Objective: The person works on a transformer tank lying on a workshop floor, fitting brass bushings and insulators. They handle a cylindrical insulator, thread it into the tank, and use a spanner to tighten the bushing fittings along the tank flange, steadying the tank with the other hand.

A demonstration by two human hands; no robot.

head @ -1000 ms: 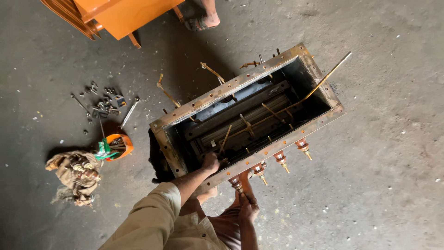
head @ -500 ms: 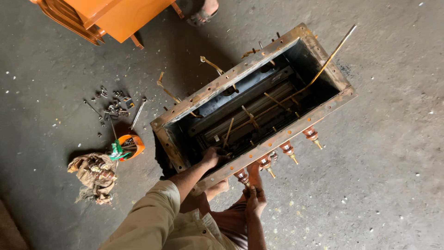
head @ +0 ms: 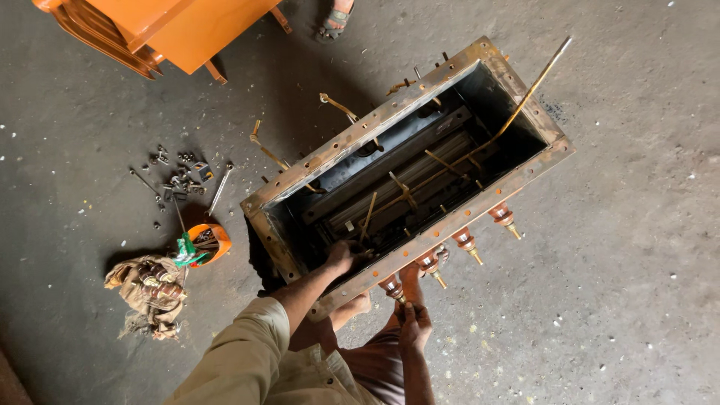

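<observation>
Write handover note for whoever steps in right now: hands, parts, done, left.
Left hand: reaching inside the open metal tank, at its near corner by the copper leads; grip hidden.
Right hand: outside the near wall, fingers up at the brown bushing at the end of the row of four.
Floor, left side: loose bolts, orange bowl, rag bundle.
Done: tank stands uncovered.
Left: all four bushings still mounted, leads still inside.
</observation>
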